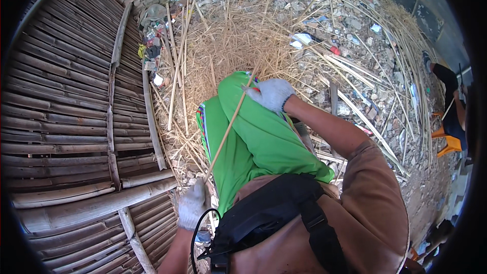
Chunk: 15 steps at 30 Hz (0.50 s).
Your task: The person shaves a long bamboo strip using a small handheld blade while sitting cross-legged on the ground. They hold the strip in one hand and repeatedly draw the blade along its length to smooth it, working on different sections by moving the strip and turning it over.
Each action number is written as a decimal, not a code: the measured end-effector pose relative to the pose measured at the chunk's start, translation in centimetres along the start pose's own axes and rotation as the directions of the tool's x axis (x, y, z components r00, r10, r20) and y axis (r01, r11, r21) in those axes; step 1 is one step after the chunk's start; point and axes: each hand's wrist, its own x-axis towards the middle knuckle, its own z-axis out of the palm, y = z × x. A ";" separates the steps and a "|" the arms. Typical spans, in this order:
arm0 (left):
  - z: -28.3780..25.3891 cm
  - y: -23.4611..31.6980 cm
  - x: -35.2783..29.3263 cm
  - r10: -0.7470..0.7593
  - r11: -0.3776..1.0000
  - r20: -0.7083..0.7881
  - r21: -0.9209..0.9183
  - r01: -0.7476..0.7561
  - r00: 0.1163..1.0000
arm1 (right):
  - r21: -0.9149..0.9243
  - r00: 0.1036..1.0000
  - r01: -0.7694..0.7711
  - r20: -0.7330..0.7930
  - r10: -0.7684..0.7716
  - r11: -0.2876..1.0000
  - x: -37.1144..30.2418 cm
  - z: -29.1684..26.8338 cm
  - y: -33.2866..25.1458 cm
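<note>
A long, thin bamboo strip point(233, 121) slants across my green-trousered legs point(238, 137), from beside my left hip up past my right knee. My left hand point(193, 205), in a pale knit glove, is closed around its lower end. My right hand point(272, 95), gloved the same way, rests over the right knee with its fingers closed. A small orange-red thing point(255, 90) shows between those fingers, right against the strip. Most of it is hidden by the glove, so its kind cannot be made out. The strip's upper end points toward the pile of shavings point(238, 35).
A bamboo slat wall point(61, 111) stands close on my left. Rubble point(350, 20) and litter cover the ground, with split bamboo strips point(365, 116) lying to the right. A black bag point(269, 203) sits at my waist. At far right, another person is near an orange stool point(449, 145).
</note>
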 end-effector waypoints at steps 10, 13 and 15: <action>-1.4 -3.4 -9.7 -0.125 0.992 0.022 -0.001 0.125 0.992 | -0.042 0.964 -0.231 -0.145 0.222 0.972 5.3 -2.4 6.0; -0.9 -1.0 -6.0 -0.151 0.961 0.040 -0.226 0.156 0.988 | 0.103 0.961 -0.194 -0.179 0.210 0.976 4.3 -2.3 5.1; 0.8 0.6 -2.3 -0.211 0.860 0.119 -0.449 0.242 0.970 | 0.143 0.983 -0.115 -0.125 0.133 0.983 2.9 -1.0 3.3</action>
